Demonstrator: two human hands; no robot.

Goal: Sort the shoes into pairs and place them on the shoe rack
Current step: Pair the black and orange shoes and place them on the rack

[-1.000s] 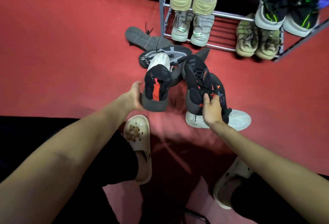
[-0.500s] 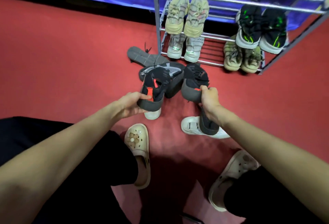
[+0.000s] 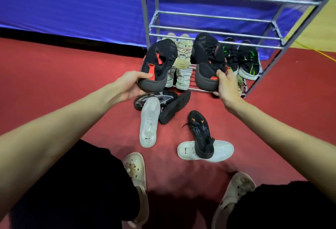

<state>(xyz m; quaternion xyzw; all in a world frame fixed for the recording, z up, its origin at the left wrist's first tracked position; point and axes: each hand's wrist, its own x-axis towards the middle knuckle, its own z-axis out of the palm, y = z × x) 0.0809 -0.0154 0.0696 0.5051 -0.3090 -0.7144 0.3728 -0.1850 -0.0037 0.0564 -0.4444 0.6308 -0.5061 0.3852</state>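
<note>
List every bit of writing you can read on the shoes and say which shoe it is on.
Left white shoe: small dark mark near the heel, too blurred to read.
Right white shoe: small dark mark on its side, too blurred to read.
Black mesh shoe: white lettering, unreadable.
Nothing else shows text.

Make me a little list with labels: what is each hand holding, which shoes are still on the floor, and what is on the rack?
left hand: holds black shoe with red patches by its heel
right hand: holds matching black shoe by its heel
floor shoes: two white shoes, black shoe with orange marks lying across one white shoe, two dark shoes
shoe rack: beige pair, black and green pair, more pale shoes below
upper shelves: bare
</note>
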